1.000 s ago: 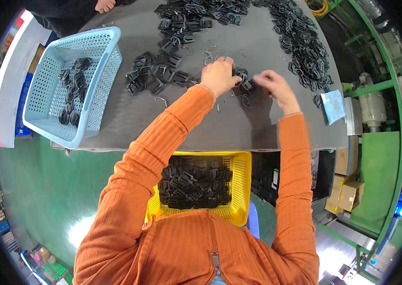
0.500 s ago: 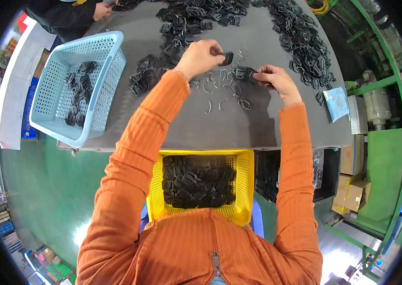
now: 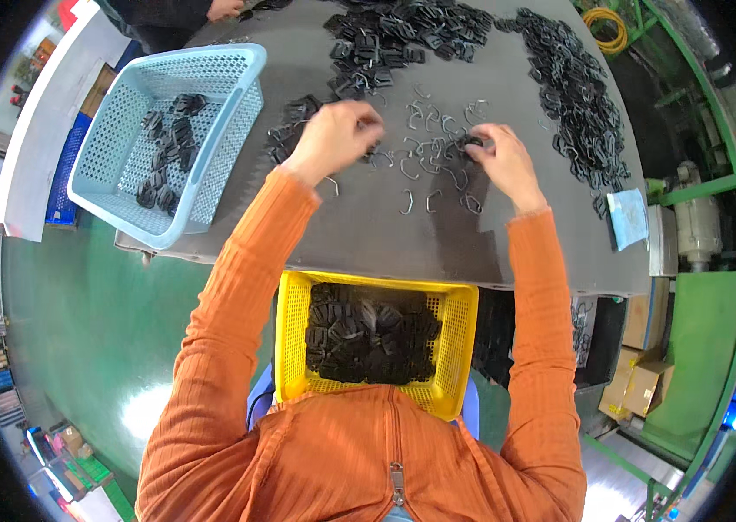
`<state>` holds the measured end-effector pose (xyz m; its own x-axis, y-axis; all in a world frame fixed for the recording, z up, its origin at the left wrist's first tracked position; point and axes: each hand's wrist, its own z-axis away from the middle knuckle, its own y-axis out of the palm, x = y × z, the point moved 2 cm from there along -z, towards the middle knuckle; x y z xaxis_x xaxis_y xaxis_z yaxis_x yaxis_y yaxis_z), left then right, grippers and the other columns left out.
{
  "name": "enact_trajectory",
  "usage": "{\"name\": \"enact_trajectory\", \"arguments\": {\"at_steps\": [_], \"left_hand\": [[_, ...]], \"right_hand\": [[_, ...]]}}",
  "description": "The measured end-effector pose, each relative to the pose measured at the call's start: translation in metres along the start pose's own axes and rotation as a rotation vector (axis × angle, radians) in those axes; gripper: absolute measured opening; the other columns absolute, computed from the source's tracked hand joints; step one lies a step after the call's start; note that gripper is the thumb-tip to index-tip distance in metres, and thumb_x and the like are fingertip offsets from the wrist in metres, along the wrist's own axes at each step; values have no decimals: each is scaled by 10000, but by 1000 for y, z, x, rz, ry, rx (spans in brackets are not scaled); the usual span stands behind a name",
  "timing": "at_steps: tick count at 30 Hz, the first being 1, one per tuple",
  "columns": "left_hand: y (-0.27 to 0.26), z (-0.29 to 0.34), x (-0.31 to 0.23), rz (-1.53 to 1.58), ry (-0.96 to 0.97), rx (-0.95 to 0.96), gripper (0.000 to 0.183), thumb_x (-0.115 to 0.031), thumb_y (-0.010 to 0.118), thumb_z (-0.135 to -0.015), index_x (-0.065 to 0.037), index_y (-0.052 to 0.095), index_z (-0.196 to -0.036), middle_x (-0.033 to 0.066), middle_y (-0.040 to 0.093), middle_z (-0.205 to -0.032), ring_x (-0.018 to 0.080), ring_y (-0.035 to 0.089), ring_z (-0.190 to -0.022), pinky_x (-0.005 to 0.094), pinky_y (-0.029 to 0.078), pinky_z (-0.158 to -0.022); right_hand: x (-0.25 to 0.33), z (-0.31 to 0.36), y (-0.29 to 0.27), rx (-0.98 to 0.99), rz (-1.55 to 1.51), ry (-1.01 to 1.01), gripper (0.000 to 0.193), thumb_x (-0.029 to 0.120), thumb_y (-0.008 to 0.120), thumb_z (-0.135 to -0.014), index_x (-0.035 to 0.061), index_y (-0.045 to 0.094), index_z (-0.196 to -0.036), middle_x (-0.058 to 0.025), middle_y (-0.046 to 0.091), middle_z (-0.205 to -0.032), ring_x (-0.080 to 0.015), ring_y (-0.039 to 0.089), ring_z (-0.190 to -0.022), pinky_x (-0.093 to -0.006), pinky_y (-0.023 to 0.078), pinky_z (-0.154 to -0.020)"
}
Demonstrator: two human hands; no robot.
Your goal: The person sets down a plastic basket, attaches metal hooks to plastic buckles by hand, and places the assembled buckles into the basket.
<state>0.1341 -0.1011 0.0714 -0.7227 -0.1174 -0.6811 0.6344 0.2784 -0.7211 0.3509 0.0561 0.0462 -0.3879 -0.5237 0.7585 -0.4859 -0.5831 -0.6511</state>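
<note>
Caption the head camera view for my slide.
Left hand and right hand above black parts and bent wires on a grey table.

At left, a glossy green floor [image 3: 81, 304] with a bright white patch of reflected light [image 3: 149, 407]; at upper left, a long flat white panel [image 3: 44, 130]. Across the upper middle, a broad grey-topped table [image 3: 359, 239]. At right, a green-painted metal frame [image 3: 716, 185], a pale grey cylindrical machine part [image 3: 696, 222] and brown cardboard boxes [image 3: 643, 390].

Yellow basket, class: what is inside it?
Black buckle-like pieces are heaped in the yellow basket. What lies underneath them is hidden; the orange jacket covers part of the near end.
</note>
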Motion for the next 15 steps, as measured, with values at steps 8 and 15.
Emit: {"name": "enact_trajectory", "arguments": {"at_steps": [8, 15], "left_hand": [[35, -36, 42, -139, 50, -153, 456, -152, 697, -750, -70, 524, -1164, 138, 647, -939, 277, 629, -771, 377, 495, -741], [-18, -46, 42, 432, -119, 22, 356, -165, 646, -824, -48, 591, -1156, 0, 644, -831, 73, 552, -692, 218, 452, -616]], "right_hand": [[-20, -19, -7, -185, 202, 145, 183, 181, 703, -769, 52, 655, -888, -66, 661, -880, -208, 628, -738, -320, 488, -671], [-15, -21, -12, -23, -990, 309, 213, 228, 650, -853, 90, 598, -1007, -5, 626, -924, -122, 614, -811, -243, 449, -709]]}}
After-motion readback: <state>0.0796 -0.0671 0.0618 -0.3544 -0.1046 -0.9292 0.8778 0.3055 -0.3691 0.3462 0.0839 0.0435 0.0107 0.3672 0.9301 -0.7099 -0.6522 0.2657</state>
